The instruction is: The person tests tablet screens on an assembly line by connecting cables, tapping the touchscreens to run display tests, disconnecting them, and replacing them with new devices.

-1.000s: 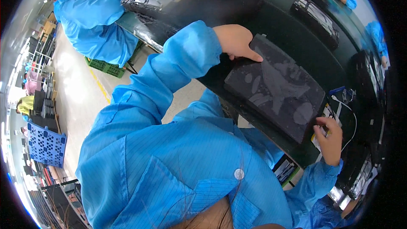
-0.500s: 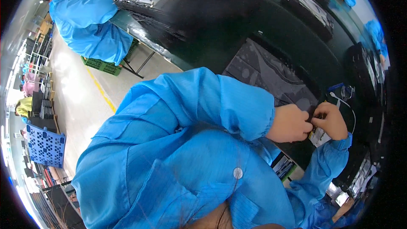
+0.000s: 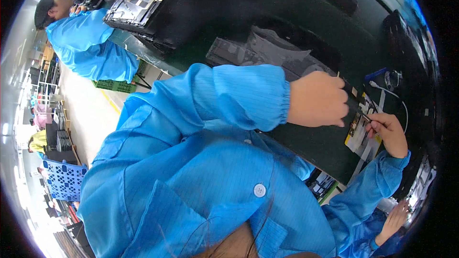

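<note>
My left hand point(image 3: 318, 99) is closed, its back toward me, beside a dark flat panel point(image 3: 229, 52) with a crumpled translucent film point(image 3: 277, 48) on it. What its fingers hold is hidden; a thin pale tip pokes out past the knuckles. To the right, my right hand point(image 3: 389, 134) pinches the end of a thin dark strip point(image 3: 362, 112), which runs toward my left hand. Under and beside the right fingers lies a yellow-and-white card point(image 3: 355, 139) with small dark pieces on it.
A blue object point(image 3: 375, 73) and a white cable point(image 3: 392, 93) lie beyond my right hand. Stacked dark panels point(image 3: 143, 5) stand at the far left, near a co-worker in blue point(image 3: 86, 43). Another person's hand point(image 3: 395, 220) shows at the lower right.
My hands were close together at the panel's corner and are now apart, the left further left and up. The panel and film appear further left. The card is more exposed.
</note>
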Available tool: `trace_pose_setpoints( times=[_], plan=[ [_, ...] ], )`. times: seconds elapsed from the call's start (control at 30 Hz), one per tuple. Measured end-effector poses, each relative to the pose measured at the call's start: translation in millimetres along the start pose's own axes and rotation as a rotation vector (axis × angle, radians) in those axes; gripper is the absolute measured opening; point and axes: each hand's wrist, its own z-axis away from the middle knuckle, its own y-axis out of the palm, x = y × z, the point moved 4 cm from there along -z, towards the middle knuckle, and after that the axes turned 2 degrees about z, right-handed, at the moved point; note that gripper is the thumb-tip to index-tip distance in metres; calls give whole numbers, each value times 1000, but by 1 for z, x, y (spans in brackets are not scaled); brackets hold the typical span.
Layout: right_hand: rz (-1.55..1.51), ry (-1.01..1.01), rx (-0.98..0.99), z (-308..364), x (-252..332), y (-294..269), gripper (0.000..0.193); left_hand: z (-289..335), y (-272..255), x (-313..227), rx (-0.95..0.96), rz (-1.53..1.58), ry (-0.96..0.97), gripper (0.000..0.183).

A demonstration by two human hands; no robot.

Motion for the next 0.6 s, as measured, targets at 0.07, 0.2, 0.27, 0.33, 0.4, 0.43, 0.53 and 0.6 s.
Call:
trace_pose_setpoints(
  times=[0.07, 0.2, 0.27, 0.33, 0.4, 0.43, 0.53, 0.6],
  plan=[
    [29, -4, 164, 0, 0, 7, 19, -19, -4, -11, -360, -23, 103, 16],
    [-97, 42, 172, -1, 5, 15, 26, -50, 14, -28, -399, 72, 70, 13],
    [-39, 67, 186, -4, 6, 17, 27, -60, 24, -28, -323, 176, -49, 14],
    [-27, 81, 185, -7, 7, 19, 26, -64, 32, -25, -264, 224, -83, 15],
    [-42, 76, 194, -11, 7, 22, 25, -64, 39, -22, -174, 288, -113, 16],
    [-50, 71, 211, -13, 7, 23, 24, -63, 38, -22, -216, 242, -93, 15],
    [-57, 83, 217, -16, 5, 25, 20, -61, 36, -21, -294, 192, -82, 13],
    [-52, 99, 205, -17, 3, 25, 17, -59, 32, -19, -332, 186, -89, 12]
  ],
)
